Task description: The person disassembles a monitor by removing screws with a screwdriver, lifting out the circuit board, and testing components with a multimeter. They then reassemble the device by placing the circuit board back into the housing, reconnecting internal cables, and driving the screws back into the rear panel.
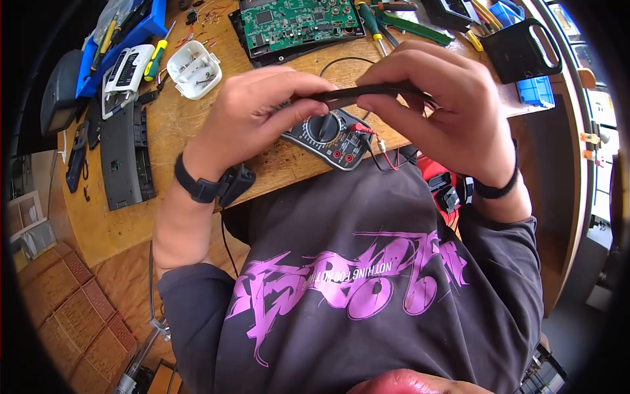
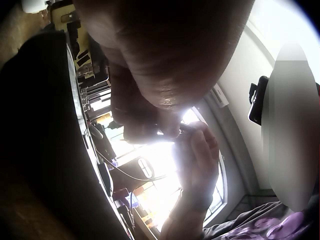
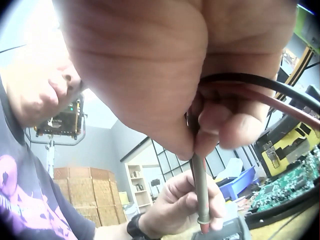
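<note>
Above the bench's front edge, both hands hold a dark slim test probe (image 3: 201,190) between them. The right hand (image 1: 446,111) pinches it between thumb and fingers, and a black lead (image 3: 245,78) and a red lead (image 3: 280,104) run through that hand. At the probe's other end, the left hand (image 1: 256,108) grips with thumb against fingers; these partly hide the tip. Below the hands lies a multimeter (image 1: 314,134) with a black dial, a red plug (image 1: 360,128) and leads at its right side.
Behind the hands sits a green circuit board (image 1: 289,29). To the left are a white box (image 1: 191,82) holding screws, a yellow-green screwdriver (image 1: 155,60) and a black plastic panel (image 1: 123,157). A black case (image 1: 522,52) stands at right.
</note>
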Available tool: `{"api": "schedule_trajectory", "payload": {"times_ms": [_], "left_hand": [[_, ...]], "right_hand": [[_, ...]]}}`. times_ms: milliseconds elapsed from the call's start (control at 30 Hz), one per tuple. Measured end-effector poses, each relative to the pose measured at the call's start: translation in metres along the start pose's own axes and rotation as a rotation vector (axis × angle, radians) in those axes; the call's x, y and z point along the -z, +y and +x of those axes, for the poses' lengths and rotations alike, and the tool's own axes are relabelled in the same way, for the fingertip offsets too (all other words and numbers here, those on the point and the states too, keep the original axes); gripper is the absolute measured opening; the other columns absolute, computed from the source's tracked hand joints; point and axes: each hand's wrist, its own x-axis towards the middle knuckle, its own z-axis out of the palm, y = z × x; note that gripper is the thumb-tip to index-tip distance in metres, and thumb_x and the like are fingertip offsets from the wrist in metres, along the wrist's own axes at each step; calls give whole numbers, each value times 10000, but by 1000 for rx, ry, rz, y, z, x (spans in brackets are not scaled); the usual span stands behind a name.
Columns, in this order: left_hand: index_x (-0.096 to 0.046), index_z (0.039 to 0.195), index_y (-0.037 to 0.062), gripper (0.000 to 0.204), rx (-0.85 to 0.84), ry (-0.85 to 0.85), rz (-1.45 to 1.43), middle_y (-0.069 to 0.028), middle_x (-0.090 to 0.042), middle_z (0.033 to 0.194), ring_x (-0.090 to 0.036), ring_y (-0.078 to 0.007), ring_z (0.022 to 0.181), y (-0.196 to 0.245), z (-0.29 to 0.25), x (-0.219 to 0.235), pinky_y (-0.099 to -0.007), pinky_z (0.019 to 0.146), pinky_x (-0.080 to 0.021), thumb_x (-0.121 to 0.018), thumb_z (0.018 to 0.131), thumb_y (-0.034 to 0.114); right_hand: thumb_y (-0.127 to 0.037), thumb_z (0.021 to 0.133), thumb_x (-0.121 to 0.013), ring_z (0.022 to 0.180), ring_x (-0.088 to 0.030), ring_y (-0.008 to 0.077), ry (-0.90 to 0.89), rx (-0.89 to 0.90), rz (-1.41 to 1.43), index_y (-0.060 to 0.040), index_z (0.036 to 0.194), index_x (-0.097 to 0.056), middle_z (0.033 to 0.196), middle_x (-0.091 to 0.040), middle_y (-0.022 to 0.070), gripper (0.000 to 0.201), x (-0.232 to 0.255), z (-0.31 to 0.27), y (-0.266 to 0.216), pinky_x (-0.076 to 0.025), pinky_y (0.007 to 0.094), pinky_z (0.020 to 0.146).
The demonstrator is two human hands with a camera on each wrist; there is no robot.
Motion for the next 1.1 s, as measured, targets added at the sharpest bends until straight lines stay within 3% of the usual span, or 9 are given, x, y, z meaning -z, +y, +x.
{"api": "schedule_trajectory", "payload": {"times_ms": [67,167,200,233,300,333,533,933,1100], "left_hand": [[-749,1268,-22,218,140,-28,-113,-133,-819,1070,-767,-185,859,5,-8,-9,-340,776,-594,-770,1051,-18],[-677,1269,-15,186,172,-113,-198,-135,-826,1102,-792,-163,889,21,-3,-14,-320,794,-610,-717,1087,-16],[-651,1259,8,208,161,-164,-167,-138,-833,1131,-809,-219,933,23,-2,-14,-346,831,-620,-744,1073,2],[-651,1259,8,208,154,-176,-170,-138,-833,1131,-809,-219,933,20,-2,-17,-346,831,-620,-744,1073,2],[-674,1232,22,225,-13,-154,-209,-135,-833,1124,-789,-291,926,13,-1,-27,-399,845,-613,-792,1041,26],[-689,1234,18,278,41,-229,-134,-129,-830,1128,-768,-367,1009,17,-3,-21,-444,908,-609,-834,998,46],[-691,1283,-7,380,-4,-215,-59,-119,-812,1117,-747,-412,1161,17,-2,-28,-490,1042,-596,-872,962,85],[-655,1161,-8,292,-45,-227,-43,-112,-799,1086,-737,-431,1169,15,-3,-35,-537,1099,-578,-862,971,69],[-663,1216,-12,322,-58,-224,-43,-116,-800,1114,-734,-433,1192,16,-2,-37,-530,1089,-579,-859,972,62]], "right_hand": [[-31,907,-931,811,-771,158,-4,-57,58,25,1030,-795,938,-794,82,192,11,-3,-6,-588,288,704],[-33,893,-943,761,-766,157,-74,-121,4,26,1000,-801,888,-785,83,188,25,-9,-13,-580,297,673],[-19,885,-936,710,-755,174,-80,-103,14,27,982,-806,860,-781,94,169,29,-11,-13,-578,307,651],[-19,885,-936,710,-755,174,-70,-112,11,27,982,-806,860,-781,94,169,31,-15,-13,-578,307,651],[-10,878,-925,685,-752,215,-197,13,43,26,973,-799,844,-769,104,161,35,-20,-11,-568,325,629],[-30,884,-915,690,-740,258,-229,43,71,16,967,-787,836,-747,109,159,34,-22,-9,-556,362,626],[-83,913,-902,703,-696,292,-218,46,61,-4,973,-769,823,-699,106,166,16,-32,-3,-526,411,632],[-111,931,-883,709,-674,343,-205,58,78,0,916,-721,782,-635,117,197,13,-36,-4,-516,456,636],[-140,939,-882,715,-682,362,-208,64,26,-10,879,-691,776,-620,125,238,11,-34,-6,-526,474,645]]}}
